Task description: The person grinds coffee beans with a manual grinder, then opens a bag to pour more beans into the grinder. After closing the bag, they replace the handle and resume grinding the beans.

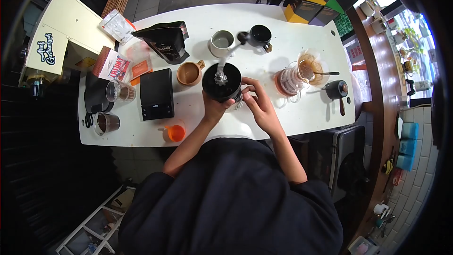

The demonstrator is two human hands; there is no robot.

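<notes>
A black hand coffee grinder (226, 93) with a silver crank is held upright over the table's near side. Its crank arm reaches up and away to a dark knob. My left hand (217, 107) wraps round the grinder's body from the left, thumb across the front. On the other side, the bent fingers of my right hand (257, 101) grip the grinder's right side; something pale shows just below it, too hidden to name. Nearest to the grinder are a brown wooden cup (189, 73) on the left and a grey mug (222, 44) beyond.
On the white table (203, 130) stand a black scale (157, 95), a black coffee bag (165, 42), an orange scoop (176, 133) and cups of grounds (106, 123) at left. A glass coffee dripper (295, 78), a small pot (336, 89) and a black cup (260, 35) are at right.
</notes>
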